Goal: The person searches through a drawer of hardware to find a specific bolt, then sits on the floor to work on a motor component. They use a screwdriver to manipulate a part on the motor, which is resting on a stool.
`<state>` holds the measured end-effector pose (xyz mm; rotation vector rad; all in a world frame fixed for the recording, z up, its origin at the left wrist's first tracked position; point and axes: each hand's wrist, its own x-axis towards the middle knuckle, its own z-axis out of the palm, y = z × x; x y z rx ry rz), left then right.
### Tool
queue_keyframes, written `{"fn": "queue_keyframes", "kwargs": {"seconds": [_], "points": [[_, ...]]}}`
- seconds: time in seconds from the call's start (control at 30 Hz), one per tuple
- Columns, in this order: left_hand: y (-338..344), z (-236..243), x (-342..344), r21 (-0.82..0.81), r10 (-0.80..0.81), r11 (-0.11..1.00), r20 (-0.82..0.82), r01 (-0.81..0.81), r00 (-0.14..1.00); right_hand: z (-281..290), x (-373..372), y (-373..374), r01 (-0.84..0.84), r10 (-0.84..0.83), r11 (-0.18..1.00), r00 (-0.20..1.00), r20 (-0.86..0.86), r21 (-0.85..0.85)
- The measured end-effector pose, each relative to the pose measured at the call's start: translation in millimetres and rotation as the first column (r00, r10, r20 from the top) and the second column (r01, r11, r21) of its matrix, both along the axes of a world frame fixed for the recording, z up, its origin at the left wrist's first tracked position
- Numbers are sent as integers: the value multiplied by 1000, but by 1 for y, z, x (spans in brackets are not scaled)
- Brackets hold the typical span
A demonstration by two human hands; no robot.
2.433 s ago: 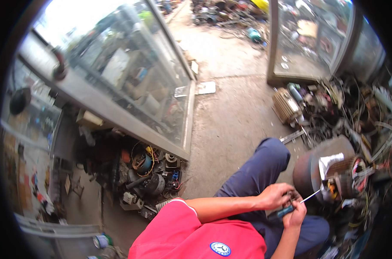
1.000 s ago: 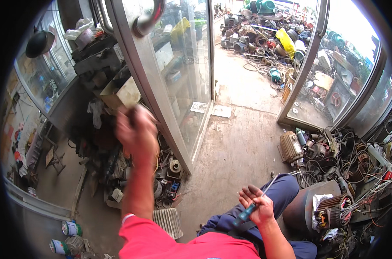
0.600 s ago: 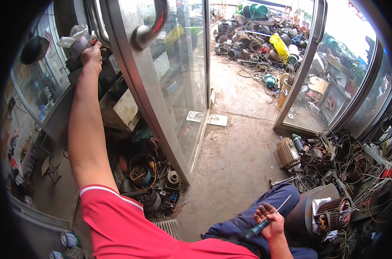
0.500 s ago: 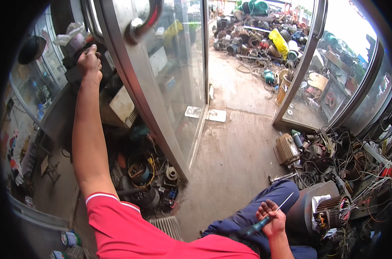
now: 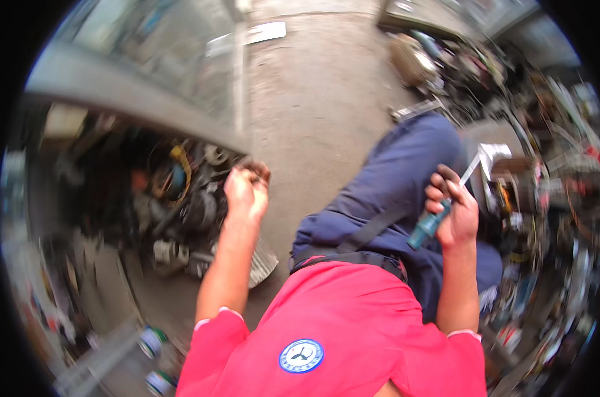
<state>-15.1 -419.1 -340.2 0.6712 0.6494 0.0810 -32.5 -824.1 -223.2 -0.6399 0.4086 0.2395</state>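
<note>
My right hand [image 5: 460, 215] is closed round a screwdriver [image 5: 427, 228] with a teal handle, held over my right thigh. Its metal shaft slants up and to the right, towards an electric motor [image 5: 515, 173] with an exposed finned body. White paper or cloth [image 5: 493, 157] lies against that motor. My left hand [image 5: 248, 188] is held in front of me on the left, over the floor beside a heap of parts, its fingers curled and dark at the tips. Blur hides what, if anything, lies within those fingers.
A glass door with a metal frame [image 5: 141, 99] stands at the left, above piled motor parts [image 5: 194, 205]. A beige finned motor [image 5: 411, 61] and tangled cables lie at the far right. Cans [image 5: 152, 341] stand at lower left. A metal tool [image 5: 415, 109] lies by my knee.
My left hand has come down from up beside the door handle to in front of me. The view has tilted downward. The right hand still holds the screwdriver.
</note>
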Motion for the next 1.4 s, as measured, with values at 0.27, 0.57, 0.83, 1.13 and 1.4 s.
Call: {"fn": "queue_keyframes", "kwargs": {"seconds": [0.27,0.57,0.83,1.13,1.4], "points": [[-183,74,15,39,-625,777,160,628,764,-5,-35,-1,60,-63,996,997,-50,-66],[-284,101,28,4,-882,471,11,882,471,-43,-77,-53,462,-452,886,879,-151,40],[-382,81,31,-187,-916,364,109,913,387,-38,-96,-65,502,-532,806,846,-15,-314],[-438,62,9,-216,-986,94,114,972,121,-60,-92,-85,530,-680,536,732,36,-657],[-460,43,7,-47,-953,-278,138,960,-269,-55,-116,-102,668,-749,628,658,-77,-399]]}}
